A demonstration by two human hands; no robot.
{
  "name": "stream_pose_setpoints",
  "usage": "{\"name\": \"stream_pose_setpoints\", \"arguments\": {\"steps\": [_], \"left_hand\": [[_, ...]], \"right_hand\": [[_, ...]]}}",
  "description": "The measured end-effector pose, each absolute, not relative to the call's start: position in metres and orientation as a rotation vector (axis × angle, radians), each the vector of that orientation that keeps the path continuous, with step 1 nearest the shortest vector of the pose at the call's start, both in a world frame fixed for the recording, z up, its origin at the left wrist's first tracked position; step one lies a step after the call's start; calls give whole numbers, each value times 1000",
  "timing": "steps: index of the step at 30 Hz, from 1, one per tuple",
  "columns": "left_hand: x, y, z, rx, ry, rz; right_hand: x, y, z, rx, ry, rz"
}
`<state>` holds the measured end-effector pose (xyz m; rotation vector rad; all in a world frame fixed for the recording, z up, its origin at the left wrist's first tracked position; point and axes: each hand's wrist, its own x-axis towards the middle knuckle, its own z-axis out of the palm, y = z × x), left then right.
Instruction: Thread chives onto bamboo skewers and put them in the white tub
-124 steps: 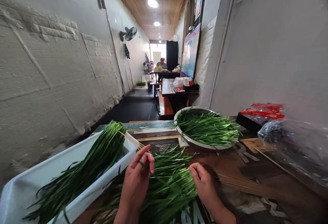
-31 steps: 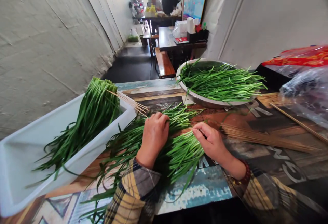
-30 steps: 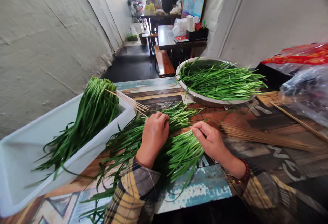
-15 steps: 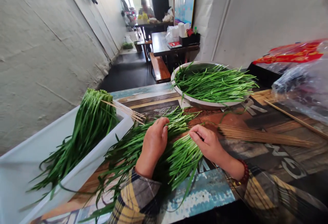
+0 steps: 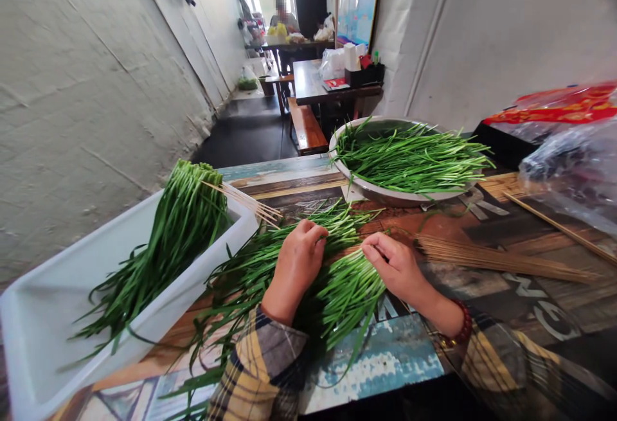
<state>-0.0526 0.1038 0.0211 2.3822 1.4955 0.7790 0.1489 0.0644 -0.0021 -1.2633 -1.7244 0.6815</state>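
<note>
A loose pile of green chives [image 5: 289, 247] lies on the painted wooden table [image 5: 385, 363] in front of me. My left hand [image 5: 295, 265] rests on this pile, fingers curled down over the stalks. My right hand [image 5: 396, 267] pinches the cut ends of a tighter chive bundle [image 5: 348, 292] that fans toward me. A heap of thin bamboo skewers [image 5: 486, 258] lies just right of my right hand.
A white plastic tub [image 5: 53, 318] at the left holds skewered chives [image 5: 173, 228]. A metal bowl [image 5: 380, 191] full of chives stands behind. Plastic bags [image 5: 573, 164] and a red packet sit at the right. Farther tables, a bench and a seated person are down the corridor.
Over four seconds my left hand dropped from a raised pose onto the chive pile. In the last second both hands stayed nearly still; only the view shifted slightly.
</note>
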Motion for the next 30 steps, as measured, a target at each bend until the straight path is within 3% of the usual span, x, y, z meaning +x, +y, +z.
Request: {"name": "stream_pose_setpoints", "arguments": {"steps": [30], "left_hand": [[-54, 106, 20, 2447, 1567, 932]], "right_hand": [[148, 63, 0, -1248, -1733, 643]]}}
